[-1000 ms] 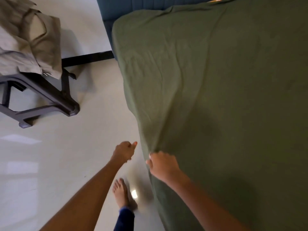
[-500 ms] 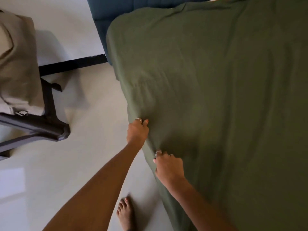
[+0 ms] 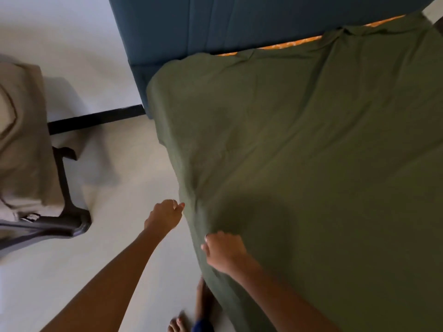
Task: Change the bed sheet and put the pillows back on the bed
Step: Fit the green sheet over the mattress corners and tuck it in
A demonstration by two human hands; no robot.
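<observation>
i see one green sheet (image 3: 311,164) spread over the bed, its left edge hanging down the side toward the pale floor (image 3: 119,188). two hands work that edge — my left hand (image 3: 164,215) pinches the hanging fabric, fingers curled; my right hand (image 3: 224,251) grips the sheet just beside it, at the bed's edge. one blue headboard (image 3: 215,22) stands behind, an orange strip (image 3: 292,43) showing at its foot. one dark chair (image 3: 64,200) holds beige cloth (image 3: 21,140) — well apart. two bare feet (image 3: 176,325) below.

Head camera (worn high) looks steeply down, close over the bed (image 3: 311,176) edge.
</observation>
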